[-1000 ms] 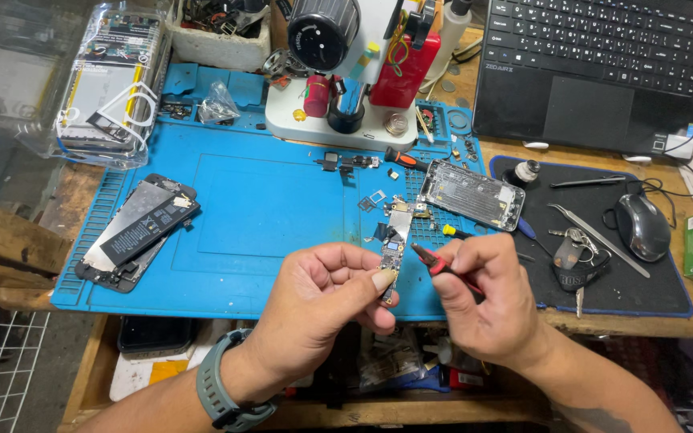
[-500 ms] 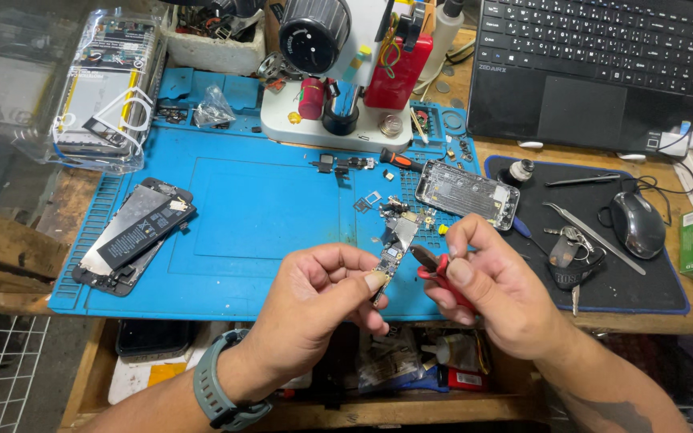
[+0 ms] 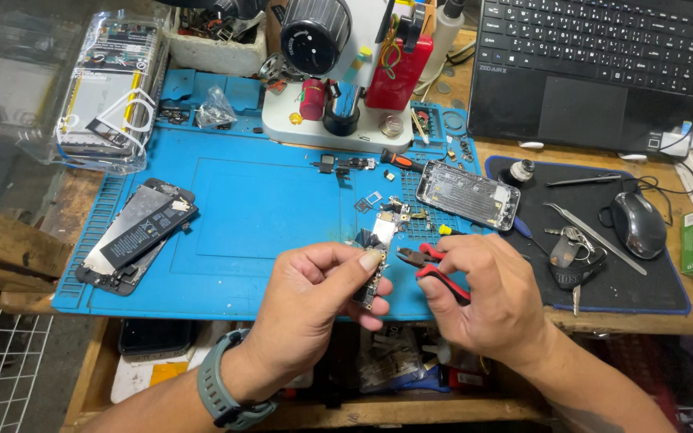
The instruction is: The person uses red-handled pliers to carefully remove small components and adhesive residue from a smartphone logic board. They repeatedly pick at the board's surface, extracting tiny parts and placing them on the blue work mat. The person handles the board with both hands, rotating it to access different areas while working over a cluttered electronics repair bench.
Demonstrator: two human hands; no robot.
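Two hands worked above the near edge of one blue silicone repair mat [image 3: 274, 208]. The left hand [image 3: 314, 301], a grey-green watch [image 3: 222, 393] on its wrist, was closed in a pinch on one narrow phone logic board [image 3: 375, 261], thumb and fingers clamping its lower half. The board stood nearly upright, tilted slightly toward 1 o'clock; its upper end showed a pale metal shield, its lower part dark with small components. The right hand [image 3: 487, 301] was closed around one pair of red-handled pliers [image 3: 431, 269], whose dark tip pointed toward 9 o'clock and lay just beside the board's right edge; whether tip and board touched could not be told.

At 1 o'clock from the board lay one opened phone housing [image 3: 468, 194], silver, inside upward. At 9 o'clock, well apart, lay one dismantled phone with black battery [image 3: 138, 236]. At 12 o'clock stood one white microscope base [image 3: 338, 128] carrying a red bottle [image 3: 399, 74]. At 3 o'clock one black mat [image 3: 667, 281] bore one computer mouse [image 3: 638, 224], one pair of tweezers [image 3: 595, 238] and one bunch of keys [image 3: 571, 252]. One laptop [image 3: 595, 72] occupied the 1 o'clock corner.
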